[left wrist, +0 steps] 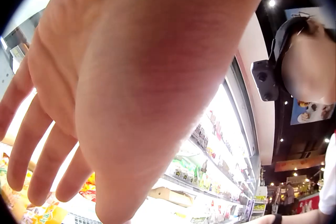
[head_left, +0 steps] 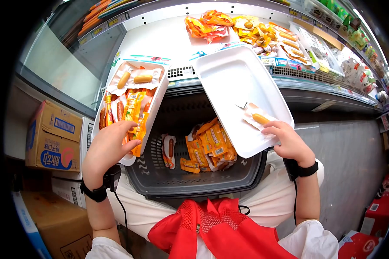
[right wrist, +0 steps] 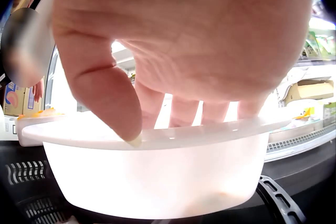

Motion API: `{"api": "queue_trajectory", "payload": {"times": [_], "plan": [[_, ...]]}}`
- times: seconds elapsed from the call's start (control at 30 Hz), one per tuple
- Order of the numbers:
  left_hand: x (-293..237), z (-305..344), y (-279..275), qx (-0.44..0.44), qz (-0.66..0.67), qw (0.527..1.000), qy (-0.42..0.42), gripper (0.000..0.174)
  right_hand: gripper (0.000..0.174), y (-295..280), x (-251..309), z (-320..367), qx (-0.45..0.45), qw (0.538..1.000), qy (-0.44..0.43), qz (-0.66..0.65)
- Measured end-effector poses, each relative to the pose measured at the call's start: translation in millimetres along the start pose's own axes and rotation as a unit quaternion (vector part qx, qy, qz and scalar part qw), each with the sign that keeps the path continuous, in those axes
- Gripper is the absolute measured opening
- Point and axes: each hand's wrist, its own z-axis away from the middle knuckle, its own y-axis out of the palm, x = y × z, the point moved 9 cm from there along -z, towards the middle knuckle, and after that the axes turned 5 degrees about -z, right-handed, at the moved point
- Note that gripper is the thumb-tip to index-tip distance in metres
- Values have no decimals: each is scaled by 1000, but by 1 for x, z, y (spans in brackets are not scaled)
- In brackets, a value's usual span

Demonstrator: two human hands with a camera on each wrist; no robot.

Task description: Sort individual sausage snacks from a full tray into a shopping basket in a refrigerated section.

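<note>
the left hand (head_left: 109, 140), its grip spread and empty, is over orange packets (head_left: 134, 105) in the left tray (head_left: 156, 110). the right hand (head_left: 290, 143) is at a sausage packet (head_left: 260, 118) in the near end of the right tray (head_left: 229, 77); i cannot tell if its grip pinches it.

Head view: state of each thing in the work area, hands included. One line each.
Left tray, loaded with sausage packs
Right tray, one sausage pack in it, otherwise bare
Basket, part filled with packs
Display shelf, part stocked, bare at left
Left hand, relaxed over the left tray's packs, fingers spread
Right hand, thumb at right tray's rim, fingers inside by the sausage pack; grip unclear
</note>
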Motion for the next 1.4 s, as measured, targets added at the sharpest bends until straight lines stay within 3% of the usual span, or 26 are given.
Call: {"api": "queue_trajectory", "payload": {"times": [0.17, 0.3, 0.4, 0.47, 0.53, 0.67, 0.83, 0.93, 0.97, 1.1, 1.2, 1.27, 1.4], "plan": [[19, -4, -33, -111, -2, 994, -13, 32, 42, -13, 24, -10, -42, 999, -21, -8], [102, -19, -48, -271, 49, 959, -69, 26, 37, -33, 79, -38, -49, 994, -98, 8], [135, -25, -38, -277, 18, 956, -99, 26, 30, -36, 129, -81, -56, 980, -188, 40], [146, -35, -27, -273, 67, 956, -82, 24, 25, -28, 164, -125, -58, 967, -247, 9], [153, -42, -15, -291, 54, 952, -79, 23, 23, -13, 197, -174, -112, 948, -297, 34], [149, -52, 2, -246, 42, 965, -78, 24, 26, 57, 216, -288, -33, 964, -201, 171], [155, -60, -1, -243, 50, 967, -57, 25, 32, 96, 194, -347, 8, 948, -86, 307], [159, -68, -11, -265, 53, 961, -60, 25, 29, 82, 205, -349, -14, 950, -59, 306], [160, -74, -6, -257, 53, 962, -69, 26, 21, 72, 210, -347, -58, 948, -69, 304], [157, -87, 14, -228, 5, 971, -75, 29, 15, 43, 199, -341, -58, 967, -29, 247], [152, -90, 11, -184, -6, 978, -95, 31, 13, -3, 195, -301, -187, 968, -94, 138], [155, -89, 12, -180, 0, 978, -107, 31, 15, -33, 172, -261, -238, 966, -91, 50], [162, -97, 8, -246, 27, 965, -87, 25, 21, -65, 102, -158, -247, 967, 59, 26]]}}
